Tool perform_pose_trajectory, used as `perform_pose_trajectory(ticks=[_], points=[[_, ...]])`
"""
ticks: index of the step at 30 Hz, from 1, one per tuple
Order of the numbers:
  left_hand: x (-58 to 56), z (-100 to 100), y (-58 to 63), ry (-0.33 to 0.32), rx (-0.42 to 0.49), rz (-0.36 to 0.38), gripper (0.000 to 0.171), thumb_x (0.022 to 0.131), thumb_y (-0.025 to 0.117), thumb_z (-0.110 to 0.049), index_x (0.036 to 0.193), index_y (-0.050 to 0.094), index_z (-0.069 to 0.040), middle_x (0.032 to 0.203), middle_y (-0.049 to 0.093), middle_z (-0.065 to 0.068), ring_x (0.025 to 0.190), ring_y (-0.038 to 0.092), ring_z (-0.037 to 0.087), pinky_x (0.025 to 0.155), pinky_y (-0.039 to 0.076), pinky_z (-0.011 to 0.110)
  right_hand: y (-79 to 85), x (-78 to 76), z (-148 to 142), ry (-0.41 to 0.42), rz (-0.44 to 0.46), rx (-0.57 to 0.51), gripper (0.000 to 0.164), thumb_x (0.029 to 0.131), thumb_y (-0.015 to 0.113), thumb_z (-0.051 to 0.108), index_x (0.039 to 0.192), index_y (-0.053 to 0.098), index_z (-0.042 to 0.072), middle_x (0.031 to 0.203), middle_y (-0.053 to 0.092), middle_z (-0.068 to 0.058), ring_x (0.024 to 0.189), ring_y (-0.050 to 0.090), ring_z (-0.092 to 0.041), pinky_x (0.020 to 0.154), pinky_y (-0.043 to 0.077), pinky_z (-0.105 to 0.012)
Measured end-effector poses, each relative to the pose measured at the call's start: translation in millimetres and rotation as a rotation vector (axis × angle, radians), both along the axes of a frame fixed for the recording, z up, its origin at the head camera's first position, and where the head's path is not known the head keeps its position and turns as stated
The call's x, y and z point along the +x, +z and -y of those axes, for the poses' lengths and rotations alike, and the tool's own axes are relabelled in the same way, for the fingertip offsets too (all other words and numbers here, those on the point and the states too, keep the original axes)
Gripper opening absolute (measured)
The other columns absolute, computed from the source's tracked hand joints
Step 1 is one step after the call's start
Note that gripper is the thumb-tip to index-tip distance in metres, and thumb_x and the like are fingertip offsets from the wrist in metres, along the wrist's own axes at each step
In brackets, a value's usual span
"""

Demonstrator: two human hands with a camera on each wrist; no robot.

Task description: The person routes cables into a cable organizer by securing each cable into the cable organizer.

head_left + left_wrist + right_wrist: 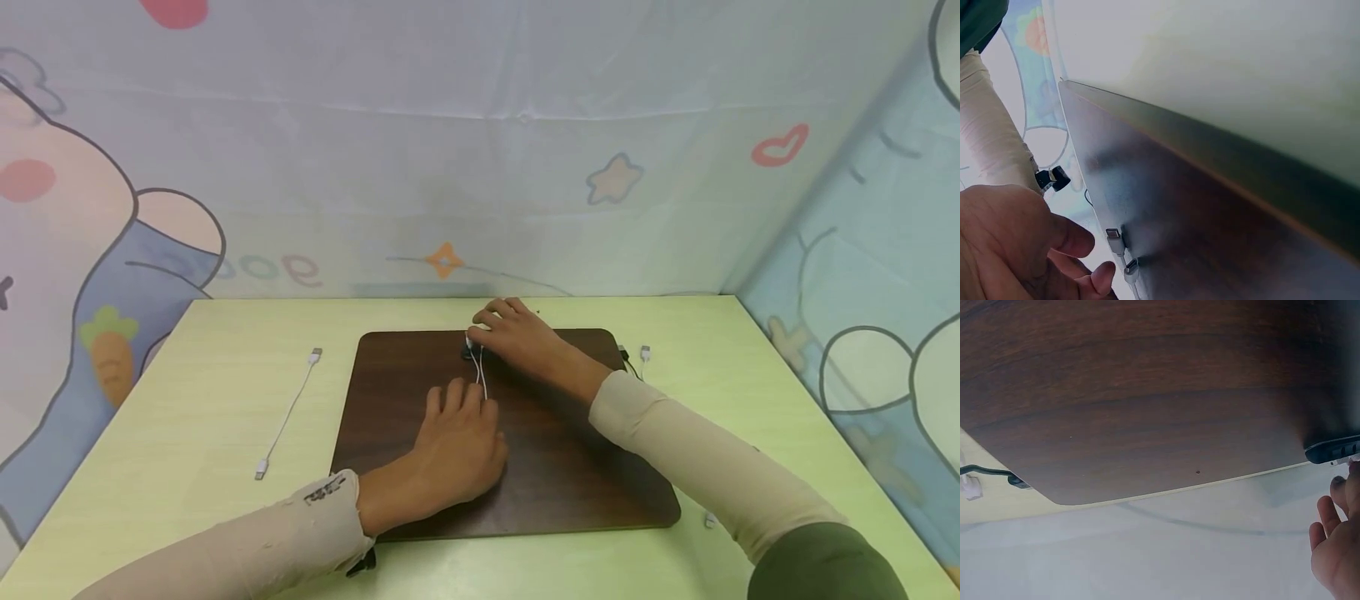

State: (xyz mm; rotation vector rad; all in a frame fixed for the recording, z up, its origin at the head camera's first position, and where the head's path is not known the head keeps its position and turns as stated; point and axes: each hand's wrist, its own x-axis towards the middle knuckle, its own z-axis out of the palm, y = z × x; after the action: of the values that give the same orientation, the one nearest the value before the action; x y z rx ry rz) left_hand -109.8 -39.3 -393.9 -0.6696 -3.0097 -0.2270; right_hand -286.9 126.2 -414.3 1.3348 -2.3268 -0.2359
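Note:
Near the far edge of a dark brown wooden board (585,467) lies a black USB hub (1329,452). My right hand (519,335) reaches over it, thumb and fingertips pinching a white USB plug (469,341) at its side. That plug is mostly hidden by the fingers. Two thin white cables (481,375) run from the hub toward my left hand (459,446). In the left wrist view, their free connectors (1115,241) lie just beyond the left thumb and fingers, which are loosely bent with nothing seen between them.
On the pale table (225,400), a white USB cable (287,417) lies left of the board. By its right edge are a black cable plug (624,353) and a white USB plug (645,353). Another white connector (709,520) shows beside the right sleeve. A printed curtain (375,167) hangs behind.

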Motion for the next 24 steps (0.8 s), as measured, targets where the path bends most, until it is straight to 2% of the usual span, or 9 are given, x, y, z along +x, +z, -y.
perform_pose_trajectory(ticks=[5, 11, 16, 24], points=[[2.6, 2.8, 1.5, 0.006, 0.018, -0.007, 0.027, 0.113, 0.060, -0.029, 0.117, 0.066, -0.003, 0.128, 0.060, 0.020, 0.133, 0.048, 0.044, 0.112, 0.039, 0.061, 1.7, 1.4, 3.1, 0.012, -0.039, 0.004, 0.025, 0.109, 0.072, 0.004, 0.129, 0.067, 0.016, 0.135, 0.076, -0.005, 0.130, 0.069, -0.030, 0.114, 0.056, -0.048], [2.0, 6.2, 2.5, 0.009, 0.019, -0.034, 0.025, 0.113, 0.059, -0.028, 0.116, 0.064, -0.003, 0.126, 0.060, 0.020, 0.130, 0.050, 0.044, 0.110, 0.040, 0.061, 5.6, 2.9, 9.0, 0.002, -0.063, 0.016, 0.026, 0.109, 0.072, 0.006, 0.133, 0.067, 0.016, 0.135, 0.076, -0.003, 0.130, 0.070, -0.029, 0.115, 0.055, -0.047], [3.5, 10.6, 3.1, 0.023, 0.034, -0.018, 0.025, 0.113, 0.059, -0.027, 0.116, 0.063, -0.003, 0.127, 0.060, 0.021, 0.131, 0.050, 0.045, 0.111, 0.040, 0.063, 6.6, 3.6, 17.1, 0.012, -0.057, 0.021, 0.025, 0.110, 0.071, 0.009, 0.134, 0.067, 0.017, 0.136, 0.075, -0.003, 0.130, 0.069, -0.028, 0.116, 0.054, -0.047], [7.7, 23.7, 3.1, 0.050, 0.076, -0.023, 0.024, 0.112, 0.059, -0.025, 0.111, 0.061, -0.001, 0.127, 0.061, 0.023, 0.134, 0.050, 0.048, 0.110, 0.039, 0.065, 7.2, 9.7, 30.2, -0.002, -0.050, 0.059, 0.030, 0.111, 0.068, 0.003, 0.137, 0.067, 0.017, 0.138, 0.075, -0.003, 0.133, 0.069, -0.028, 0.117, 0.054, -0.046]])
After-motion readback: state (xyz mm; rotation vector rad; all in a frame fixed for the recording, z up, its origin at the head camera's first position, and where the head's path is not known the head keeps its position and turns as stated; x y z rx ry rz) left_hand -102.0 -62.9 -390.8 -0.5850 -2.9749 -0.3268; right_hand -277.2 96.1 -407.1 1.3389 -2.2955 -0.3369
